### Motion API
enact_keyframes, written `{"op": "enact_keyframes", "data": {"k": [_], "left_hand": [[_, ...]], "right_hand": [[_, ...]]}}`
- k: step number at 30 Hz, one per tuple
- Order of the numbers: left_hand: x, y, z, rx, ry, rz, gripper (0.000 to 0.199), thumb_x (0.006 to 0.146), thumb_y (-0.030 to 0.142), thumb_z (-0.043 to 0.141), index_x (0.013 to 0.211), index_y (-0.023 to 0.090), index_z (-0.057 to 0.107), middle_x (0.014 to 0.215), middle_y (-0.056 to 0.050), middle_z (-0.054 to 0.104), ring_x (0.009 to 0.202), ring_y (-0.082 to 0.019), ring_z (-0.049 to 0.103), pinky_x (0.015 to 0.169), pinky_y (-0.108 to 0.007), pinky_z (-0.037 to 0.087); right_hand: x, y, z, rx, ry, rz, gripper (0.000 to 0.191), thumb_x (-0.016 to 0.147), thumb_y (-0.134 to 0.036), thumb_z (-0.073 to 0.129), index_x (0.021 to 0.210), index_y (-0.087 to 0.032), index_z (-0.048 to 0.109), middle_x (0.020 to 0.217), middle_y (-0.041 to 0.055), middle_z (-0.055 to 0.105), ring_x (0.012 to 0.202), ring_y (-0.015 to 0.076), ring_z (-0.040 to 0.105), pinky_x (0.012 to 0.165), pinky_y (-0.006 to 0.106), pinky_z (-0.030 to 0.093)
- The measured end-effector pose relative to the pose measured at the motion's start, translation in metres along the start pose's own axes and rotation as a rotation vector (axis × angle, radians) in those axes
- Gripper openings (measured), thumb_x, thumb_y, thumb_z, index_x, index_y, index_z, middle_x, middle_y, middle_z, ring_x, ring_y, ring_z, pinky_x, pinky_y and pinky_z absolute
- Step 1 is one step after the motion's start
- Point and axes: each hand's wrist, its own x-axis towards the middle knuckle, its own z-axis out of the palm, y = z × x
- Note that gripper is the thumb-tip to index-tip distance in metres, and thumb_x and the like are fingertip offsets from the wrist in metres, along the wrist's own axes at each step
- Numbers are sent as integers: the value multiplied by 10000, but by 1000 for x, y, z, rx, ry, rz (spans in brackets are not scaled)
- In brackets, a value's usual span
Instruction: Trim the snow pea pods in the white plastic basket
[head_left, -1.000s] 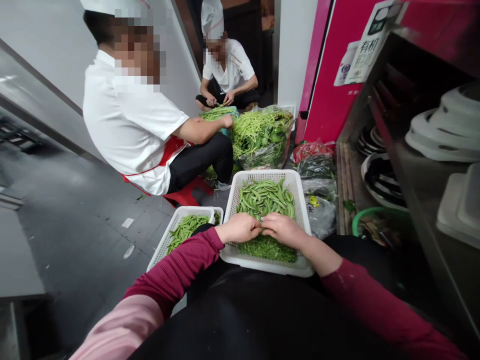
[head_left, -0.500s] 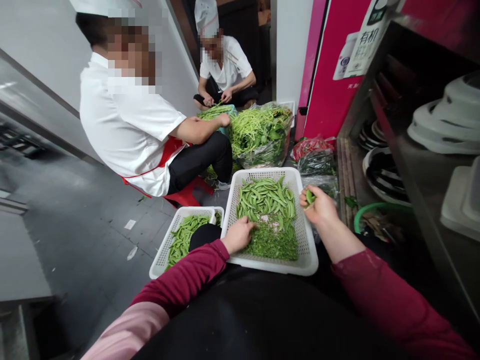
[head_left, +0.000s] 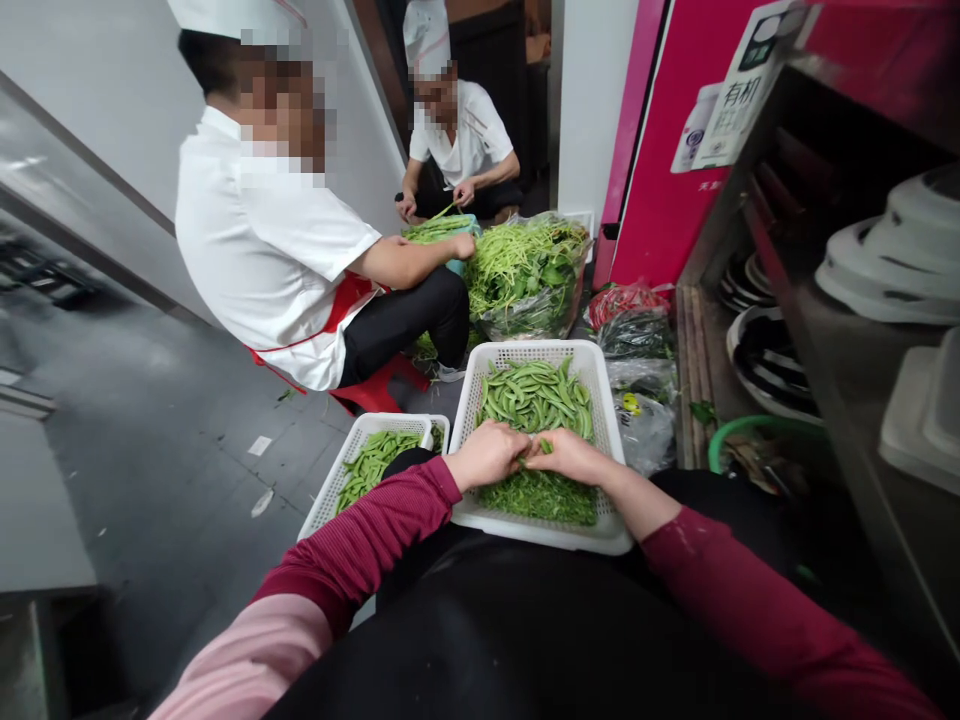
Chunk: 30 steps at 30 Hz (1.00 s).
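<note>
My left hand (head_left: 491, 455) and my right hand (head_left: 568, 458) meet over a white perforated basket (head_left: 616, 520) on my lap. A green pea pod (head_left: 546, 446) shows between the fingers of my right hand, which are closed on it. The left fingers are pinched together at the same spot, touching the right fingertips, with a bit of green there; they partly hide what they grip. Whole pea pods (head_left: 536, 395) fill the far half of the basket. Nearer to me lies a heap of thin green trimmings (head_left: 540, 500).
A smaller white basket (head_left: 319, 515) of pods stands at my left. Two co-workers in white sit ahead, beside a big bag of green stems (head_left: 525, 265). On the right are plastic bags (head_left: 637, 370), a green-rimmed bin (head_left: 720, 440) and a metal shelf (head_left: 832, 380) with dishes.
My right hand has moved left from beyond the basket's right edge, bringing its pod in to meet my left hand. My left hand has shifted slightly up and right.
</note>
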Motion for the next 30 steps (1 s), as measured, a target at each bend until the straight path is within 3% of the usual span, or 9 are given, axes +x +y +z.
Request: {"op": "enact_keyframes", "data": {"k": [4, 9, 13, 17, 20, 23, 26, 28, 30], "left_hand": [[-2, 0, -8, -429, 3, -108, 177, 734, 312, 552, 793, 149, 586, 682, -1, 566, 636, -102, 510, 616, -208, 389], [-12, -6, -1, -940, -59, -275, 343, 754, 445, 497, 803, 110, 553, 644, -11, 570, 479, -71, 492, 490, -216, 414], [-16, -5, 5, -1156, -70, -333, 362, 740, 447, 518, 782, 89, 551, 619, -23, 569, 452, -71, 503, 489, -239, 450], [-18, -4, 6, -1286, -69, -330, 307, 727, 398, 534, 760, 93, 555, 617, -18, 559, 444, -70, 497, 460, -230, 452], [-18, -2, 8, -1387, -55, -358, 185, 705, 301, 515, 697, 117, 521, 537, 20, 491, 394, -61, 440, 382, -197, 389], [-18, 6, 19, -1505, -30, -406, 122, 666, 220, 443, 570, 158, 401, 440, 66, 337, 331, -43, 305, 325, -175, 264], [-16, 19, 41, -1446, -86, -503, 149, 657, 215, 383, 520, 175, 341, 412, 70, 287, 325, -46, 243, 332, -187, 204], [-15, 24, 55, -1216, -133, -554, 139, 647, 209, 393, 516, 162, 397, 408, 61, 328, 341, -52, 267, 356, -195, 216], [-14, 23, 61, -922, -108, -557, 111, 625, 184, 432, 525, 144, 458, 429, 54, 377, 386, -55, 312, 400, -195, 250]], "right_hand": [[-5, -2, -3, -58, 9, -74, 138, 666, -300, 605, 730, -188, 653, 707, -9, 649, 649, 142, 561, 645, 262, 406], [-8, -3, -10, -128, 99, -135, 121, 691, -287, 597, 763, -212, 660, 792, 5, 666, 752, 167, 588, 726, 287, 411], [-6, 0, -10, -174, 160, -159, 111, 709, -272, 580, 768, -216, 654, 800, 9, 666, 751, 169, 588, 724, 294, 416], [-7, 0, -9, -168, 140, -194, 111, 713, -270, 579, 786, -222, 647, 823, 9, 665, 772, 172, 587, 746, 305, 415], [-10, -2, -6, -122, 147, -212, 103, 710, -261, 578, 776, -217, 644, 844, 15, 663, 774, 170, 588, 741, 303, 417], [-13, -8, 0, 29, 105, -137, 126, 715, -280, 567, 780, -193, 630, 728, 14, 654, 588, 134, 574, 589, 260, 429], [-13, -12, 6, 224, 34, -38, 195, 722, -316, 557, 838, -165, 604, 525, -21, 590, 421, 95, 485, 444, 213, 365], [-12, -11, 6, 330, 34, -6, 215, 715, -318, 563, 849, -151, 582, 487, -31, 571, 388, 79, 443, 409, 196, 330], [-10, -9, 4, 435, 80, 14, 215, 708, -307, 565, 847, -144, 554, 486, -33, 571, 372, 65, 418, 393, 186, 312]]}}
